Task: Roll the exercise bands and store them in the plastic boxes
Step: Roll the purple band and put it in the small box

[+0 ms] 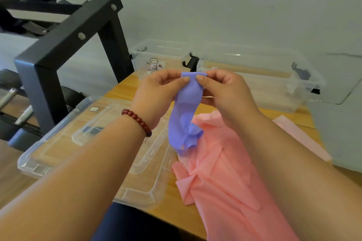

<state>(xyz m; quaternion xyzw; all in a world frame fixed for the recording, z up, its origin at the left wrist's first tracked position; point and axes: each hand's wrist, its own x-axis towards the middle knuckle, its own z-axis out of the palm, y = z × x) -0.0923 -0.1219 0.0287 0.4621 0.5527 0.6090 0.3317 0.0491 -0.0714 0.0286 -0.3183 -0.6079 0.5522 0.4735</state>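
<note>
Pinching the top short edge of a thin purple stretchy exercise band [189, 103] with both hands, above the middle of the light wooden table [121, 88]. Left hand [156, 94] on one top corner, right hand [225, 92] on the other, thumb against forefinger each side, remaining fingers curled behind. Gripping the corners close together, probably to square up the end and start a tight first turn. Holding it off the table, likely so the slack hangs free instead of dragging.

Runs near vertical along its long axis: top end up at the fingertips and tipped toward the table's far edge, lower end down toward the near edge. Bunches and twists at the bottom, just over a crumpled pink exercise band [219, 172] heaped on the table's near right part. Cannot tell if touching it. No roll yet, judging by the flat top edge.

Waiting at the table's far edge, lids off: two clear plastic boxes, left one [156, 53] and right one [274, 76], side by side. Parked on the table's left part, apparently out of the way: two clear plastic lids [58, 154], overlapping.
</note>
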